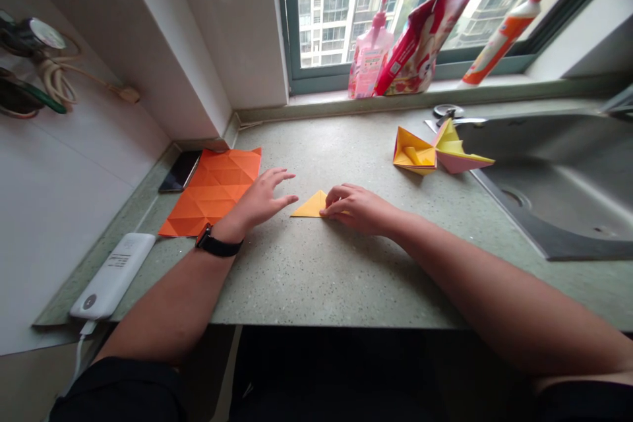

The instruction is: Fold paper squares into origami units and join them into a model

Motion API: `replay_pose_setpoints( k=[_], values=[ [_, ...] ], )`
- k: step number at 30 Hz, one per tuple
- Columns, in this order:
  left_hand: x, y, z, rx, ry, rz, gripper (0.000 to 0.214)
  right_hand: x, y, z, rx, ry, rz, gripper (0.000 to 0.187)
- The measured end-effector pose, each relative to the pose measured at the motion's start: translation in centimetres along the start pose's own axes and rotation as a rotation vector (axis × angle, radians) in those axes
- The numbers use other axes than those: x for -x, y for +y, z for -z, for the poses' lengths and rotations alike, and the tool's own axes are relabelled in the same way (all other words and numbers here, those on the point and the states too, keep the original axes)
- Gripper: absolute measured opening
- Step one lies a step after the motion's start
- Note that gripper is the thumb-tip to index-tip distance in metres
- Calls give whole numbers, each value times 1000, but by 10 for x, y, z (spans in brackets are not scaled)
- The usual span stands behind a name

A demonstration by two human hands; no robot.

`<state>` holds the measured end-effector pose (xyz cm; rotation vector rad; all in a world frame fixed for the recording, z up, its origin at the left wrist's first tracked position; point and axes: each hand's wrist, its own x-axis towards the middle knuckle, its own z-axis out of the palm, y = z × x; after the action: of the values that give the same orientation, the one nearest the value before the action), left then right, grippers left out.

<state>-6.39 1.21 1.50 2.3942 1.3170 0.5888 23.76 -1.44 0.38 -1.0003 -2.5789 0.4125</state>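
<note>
A small yellow-orange paper triangle lies flat on the speckled countertop. My right hand has its fingers and thumb closed on the triangle's right side, hiding that part. To the left, my left hand hovers with fingers stretched and apart, holding nothing; a gap separates it from the triangle. Beneath and beside that hand lies an orange creased paper sheet. Farther back on the right stand a folded yellow-orange paper shape and a folded yellow and pink paper shape.
A phone lies by the left wall, with a white power bank and cable nearer me. The steel sink borders the counter on the right. A pink pump bottle, a red bag and an orange-white bottle line the windowsill.
</note>
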Motion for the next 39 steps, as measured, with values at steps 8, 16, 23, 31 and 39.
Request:
replay_pose_setpoints(
  k=[8, 16, 23, 31, 39],
  values=[
    [2, 14, -37, -204, -125, -4, 61, 0, 0, 1, 4, 4, 24, 19],
    [8, 11, -24, -171, -101, -135, 58, 2, 3, -1, 5, 17, 34, 20],
    [6, 36, -32, -17, -148, -261, 55, 4, 6, 0, -7, 47, 69, 13],
    [3, 42, -31, -92, -183, -266, 34, 18, 5, 32, 142, -93, 36, 8],
    [7, 43, -31, -149, -130, -242, 29, 14, 7, 30, 201, 21, -116, 14]
  ],
)
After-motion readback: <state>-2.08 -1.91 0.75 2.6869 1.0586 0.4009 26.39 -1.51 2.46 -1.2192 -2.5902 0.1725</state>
